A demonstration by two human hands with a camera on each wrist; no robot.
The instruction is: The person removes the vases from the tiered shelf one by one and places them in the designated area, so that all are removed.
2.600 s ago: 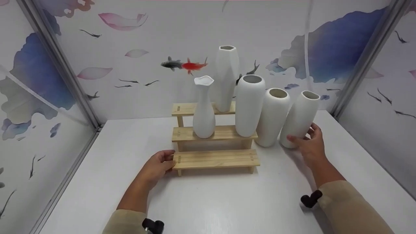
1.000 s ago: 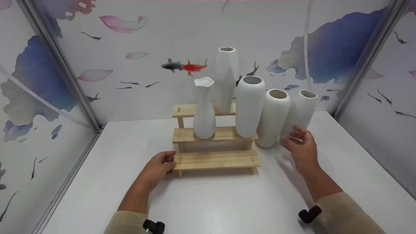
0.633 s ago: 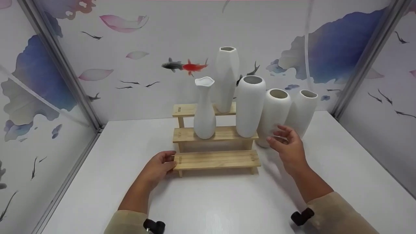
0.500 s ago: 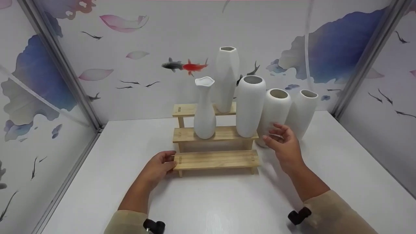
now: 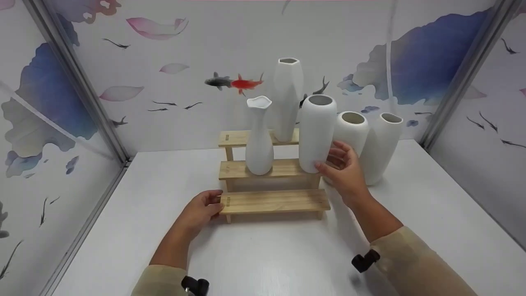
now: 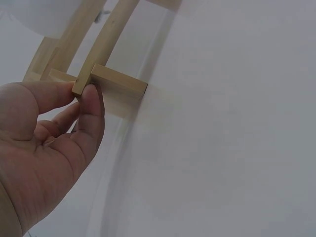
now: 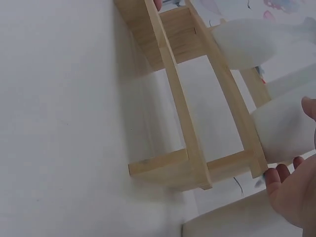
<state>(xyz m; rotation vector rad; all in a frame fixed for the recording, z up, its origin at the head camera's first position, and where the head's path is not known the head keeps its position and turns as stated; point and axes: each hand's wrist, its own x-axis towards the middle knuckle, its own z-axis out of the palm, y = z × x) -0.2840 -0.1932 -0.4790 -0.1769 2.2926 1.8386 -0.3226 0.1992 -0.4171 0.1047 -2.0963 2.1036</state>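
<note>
Rounded white vase (image 5: 314, 131) upright on middle tier (image 5: 285, 167) of wooden stand, near tier's right end. Right hand (image 5: 347, 174) half open, thumb in front of vase's lower part, fingers bent by its right side; can't tell if gripping. Left hand (image 5: 199, 211) pinches left end of bottom tier (image 5: 275, 202). Vase mouth faces up, contents can't be told. Gap to slim-necked vase (image 5: 259, 144); tight rightward, shorter rounded vase (image 5: 350, 130) close by. White table (image 5: 267, 255) extends in front.
</note>
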